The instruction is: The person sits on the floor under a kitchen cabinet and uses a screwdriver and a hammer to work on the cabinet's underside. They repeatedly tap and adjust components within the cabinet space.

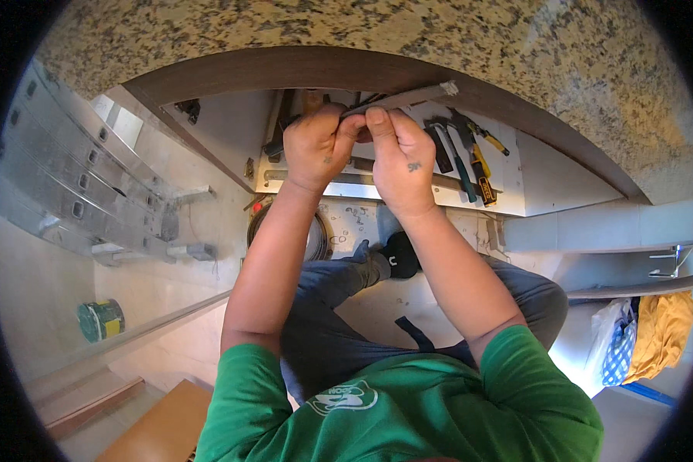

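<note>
Both my hands are raised in front of an open cabinet under a granite counter. A narrow grey-brown strip (412, 97) with a pale, rough end runs from my fingers up to the right. My right hand (406, 158) pinches it, thumb on top. Close beside it, my left hand (313, 148) is closed on the strip's other part, its thumb pointing toward the right one. The fingers hide much of that part. What the strip is made of, I cannot tell. Below it, on the cabinet floor, lie a hammer (456, 158) with a dark green handle and a yellow-and-black tool (481, 171).
The granite counter edge (377, 27) curves overhead. A metal ladder (77, 177) leans at the left, near a green tub (100, 320). A coiled dark hose (316, 235) lies by my foot. Yellow cloth (662, 331) hangs at the right. A wooden board (162, 423) is at lower left.
</note>
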Tool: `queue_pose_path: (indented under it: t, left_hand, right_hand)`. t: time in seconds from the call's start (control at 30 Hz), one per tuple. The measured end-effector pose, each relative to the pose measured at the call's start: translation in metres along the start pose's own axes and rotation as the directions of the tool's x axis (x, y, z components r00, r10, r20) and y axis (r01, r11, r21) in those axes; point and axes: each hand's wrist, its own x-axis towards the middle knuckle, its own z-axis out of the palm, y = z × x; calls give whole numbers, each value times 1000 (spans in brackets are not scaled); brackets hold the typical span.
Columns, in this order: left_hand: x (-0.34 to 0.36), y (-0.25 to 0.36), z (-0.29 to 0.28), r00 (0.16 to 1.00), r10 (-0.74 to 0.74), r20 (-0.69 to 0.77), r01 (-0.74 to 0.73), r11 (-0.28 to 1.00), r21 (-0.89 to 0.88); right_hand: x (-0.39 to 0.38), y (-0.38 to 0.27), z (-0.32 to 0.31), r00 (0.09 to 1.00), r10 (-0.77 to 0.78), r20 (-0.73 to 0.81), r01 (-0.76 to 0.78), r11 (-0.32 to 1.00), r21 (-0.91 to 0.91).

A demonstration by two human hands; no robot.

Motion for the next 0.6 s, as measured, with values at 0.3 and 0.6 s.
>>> queue_pose_path:
  t: [0.3,0.6]
  left_hand:
    - [4,12,21,999,31,27,-32,998,55]
    - [11,25,41,989,145,28,-146,988,46]
  right_hand:
    - [1,-4,-18,992,-29,-122,36,998,53]
    - [0,-4,-45,983,0,-183,22,993,116]
